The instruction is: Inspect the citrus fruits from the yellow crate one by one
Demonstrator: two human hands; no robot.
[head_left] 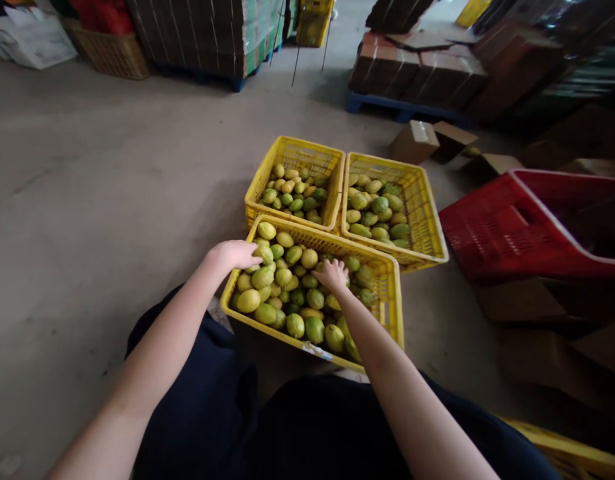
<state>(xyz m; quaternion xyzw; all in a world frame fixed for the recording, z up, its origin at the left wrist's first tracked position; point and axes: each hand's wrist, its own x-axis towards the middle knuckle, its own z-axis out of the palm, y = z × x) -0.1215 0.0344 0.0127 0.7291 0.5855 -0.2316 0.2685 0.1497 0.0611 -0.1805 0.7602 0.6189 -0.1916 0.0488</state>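
A yellow plastic crate [398,300] full of green-yellow lemons stands right in front of my legs. My left hand [233,254] reaches over its left rim, with fingers and thumb around a lemon [265,255] near the back left corner. Toward the right half of the same crate, my right hand [332,273] lies on the fruit, its fingers spread and slightly bent; the lemons under the palm are hidden. Nearby in the crate are a yellow lemon [248,301] at the left and a greener lemon [314,329] along the front.
Two more yellow crates of lemons, a left one [251,193] and a right one [435,220], touch behind. A red crate [480,227] stands at the right among cardboard boxes [415,141]. Farther back are loaded blue pallets [382,105] and a wicker basket [112,53].
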